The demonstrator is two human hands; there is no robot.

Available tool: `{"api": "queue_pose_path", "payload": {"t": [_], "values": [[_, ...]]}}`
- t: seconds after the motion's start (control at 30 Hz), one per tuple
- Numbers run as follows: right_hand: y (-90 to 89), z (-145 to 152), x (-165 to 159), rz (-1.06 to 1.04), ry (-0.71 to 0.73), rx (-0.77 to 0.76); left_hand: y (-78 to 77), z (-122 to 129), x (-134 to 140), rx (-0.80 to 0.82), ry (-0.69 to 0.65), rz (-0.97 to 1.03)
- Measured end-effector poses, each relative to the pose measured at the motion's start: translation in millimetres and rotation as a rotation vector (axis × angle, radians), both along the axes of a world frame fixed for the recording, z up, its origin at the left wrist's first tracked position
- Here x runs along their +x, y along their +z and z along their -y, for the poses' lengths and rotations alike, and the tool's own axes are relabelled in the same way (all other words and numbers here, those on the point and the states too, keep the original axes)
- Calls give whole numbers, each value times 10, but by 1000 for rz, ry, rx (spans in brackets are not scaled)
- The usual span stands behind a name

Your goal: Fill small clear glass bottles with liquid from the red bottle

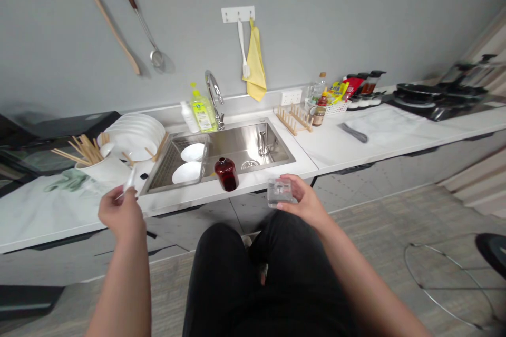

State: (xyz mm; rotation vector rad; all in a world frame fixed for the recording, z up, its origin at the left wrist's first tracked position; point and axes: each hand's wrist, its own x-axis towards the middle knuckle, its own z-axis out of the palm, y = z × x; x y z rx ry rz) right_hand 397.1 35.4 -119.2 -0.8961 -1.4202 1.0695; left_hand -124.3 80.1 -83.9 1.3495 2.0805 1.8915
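Observation:
My left hand [122, 213] is closed around a slim white object [129, 179] above the counter's front edge, left of the sink; its exact kind is unclear. In my right hand [303, 199] is a clear square container [279, 195], held between thumb and fingers in front of the counter. A dark red-brown bottle [226, 175] with an uncapped neck stands on the sink's front edge, between my two hands. Behind it lies the steel sink [241, 139], with two white bowls [187, 172] in the draining basket [158, 168] at its left.
Left of the sink are a white holder [106, 171] of chopsticks, stacked white plates [132, 139] and a greenish cloth [69, 179]. Soap bottles [203, 113] stand by the faucet [213, 95]. To the right are a wooden rack [294, 120], a condiment basket [336, 107] and a stove [435, 100].

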Motion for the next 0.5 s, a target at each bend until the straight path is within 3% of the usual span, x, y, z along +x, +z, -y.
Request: {"api": "queue_pose_path", "payload": {"t": [0.03, 0.07, 0.13, 0.2, 0.23, 0.37, 0.5], "values": [[12, 23, -14, 9, 9, 5, 7, 110, 201, 47, 17, 47], [26, 47, -33, 18, 16, 9, 29, 238, 422, 118, -46, 164], [57, 98, -86, 36, 28, 17, 136, 518, 886, 97, -317, 241], [88, 154, -153, 53, 37, 22, 321, 768, 1306, -11, -645, 110], [100, 183, -188, 63, 40, 25, 429, 865, 1478, -31, -746, 16], [97, 290, -301, 97, 50, 43, 789, 1030, 1861, -42, -900, -167], [40, 356, -345, 111, 37, 49, 956, 1009, 1960, -72, -932, -256]]}}
